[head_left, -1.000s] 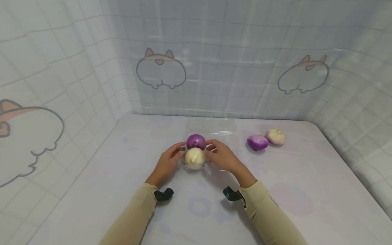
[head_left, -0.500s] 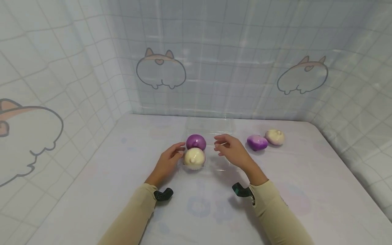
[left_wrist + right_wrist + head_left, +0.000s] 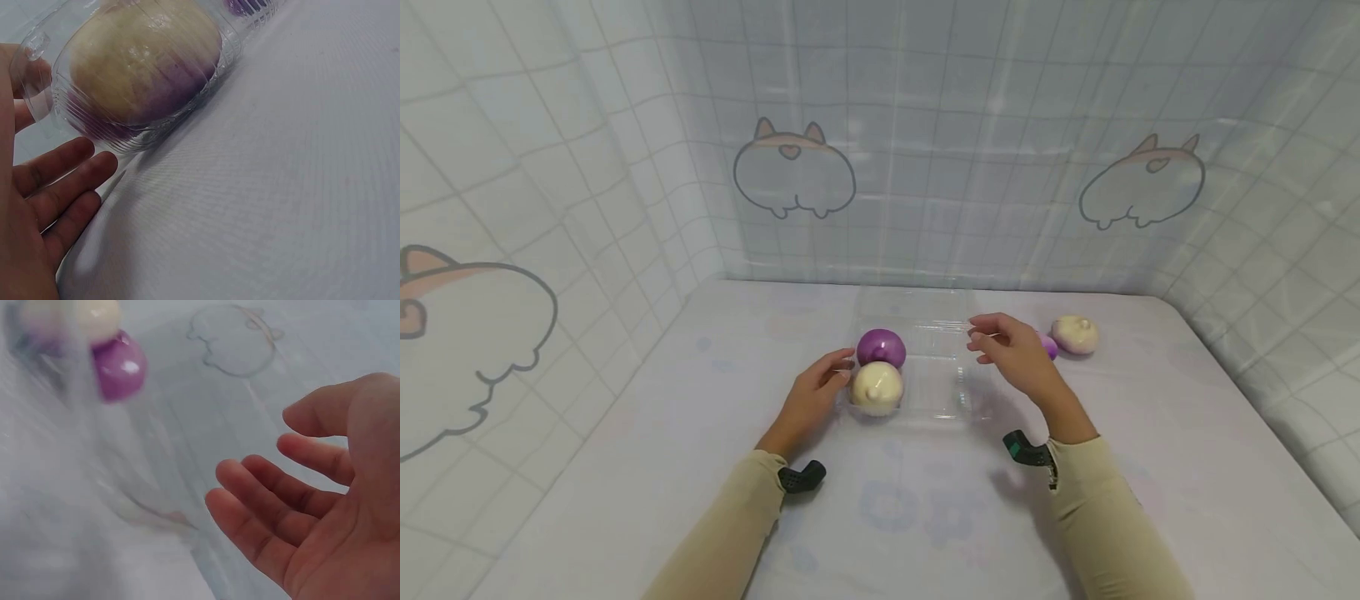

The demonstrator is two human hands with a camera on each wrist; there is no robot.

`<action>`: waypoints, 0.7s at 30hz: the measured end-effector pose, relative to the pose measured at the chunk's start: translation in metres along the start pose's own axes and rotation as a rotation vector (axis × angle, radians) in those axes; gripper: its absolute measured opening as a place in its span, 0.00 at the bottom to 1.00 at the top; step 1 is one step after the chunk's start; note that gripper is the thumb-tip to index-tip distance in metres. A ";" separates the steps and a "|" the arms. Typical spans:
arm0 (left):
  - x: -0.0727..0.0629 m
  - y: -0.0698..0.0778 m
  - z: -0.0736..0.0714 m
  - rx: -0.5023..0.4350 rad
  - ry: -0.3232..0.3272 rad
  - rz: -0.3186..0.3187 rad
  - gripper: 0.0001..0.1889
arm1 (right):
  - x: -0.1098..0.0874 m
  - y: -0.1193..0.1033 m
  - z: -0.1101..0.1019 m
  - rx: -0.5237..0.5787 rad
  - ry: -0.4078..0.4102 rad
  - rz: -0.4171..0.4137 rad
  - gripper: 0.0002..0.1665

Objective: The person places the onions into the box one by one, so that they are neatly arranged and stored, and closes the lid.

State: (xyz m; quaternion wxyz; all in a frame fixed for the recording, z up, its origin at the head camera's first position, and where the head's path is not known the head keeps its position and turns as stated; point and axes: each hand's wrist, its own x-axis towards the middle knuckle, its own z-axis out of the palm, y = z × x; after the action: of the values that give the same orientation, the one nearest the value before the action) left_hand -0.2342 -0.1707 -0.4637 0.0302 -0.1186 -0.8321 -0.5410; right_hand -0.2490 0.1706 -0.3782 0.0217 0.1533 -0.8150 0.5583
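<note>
A clear plastic clamshell box (image 3: 934, 387) lies open on the table, its lid (image 3: 913, 307) folded back. Inside its left half sit two round, onion-like vegetables: a purple one (image 3: 882, 343) behind and a cream one (image 3: 877, 385) in front. In the left wrist view, the cream-and-purple vegetable (image 3: 147, 59) shows through the ribbed plastic. My left hand (image 3: 808, 396) is at the box's left side, fingers loosely extended with fingertips right at the wall. My right hand (image 3: 1018, 354) hovers past the box's right edge, fingers relaxed and holding nothing, and partly hides another purple vegetable (image 3: 1050, 345).
A cream vegetable (image 3: 1076, 335) lies on the table at the back right, next to the partly hidden purple one. The table (image 3: 737, 333) has a pale printed cloth. Tile-patterned curtains (image 3: 925, 167) with cartoon outlines surround it on the back and both sides.
My right hand has left the vegetables in the box and moved right, across the box's right half, now overlapping the loose purple vegetable. My left hand has stayed in place.
</note>
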 end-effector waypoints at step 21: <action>0.003 -0.002 0.001 0.001 0.008 0.018 0.20 | -0.012 0.019 -0.065 0.016 0.118 0.083 0.30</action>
State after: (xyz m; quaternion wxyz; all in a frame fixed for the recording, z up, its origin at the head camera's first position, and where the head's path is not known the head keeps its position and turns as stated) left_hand -0.2379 -0.1701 -0.4648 0.0388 -0.1240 -0.8312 -0.5406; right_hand -0.2519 0.2391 -0.3736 0.0456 0.0864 -0.8134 0.5735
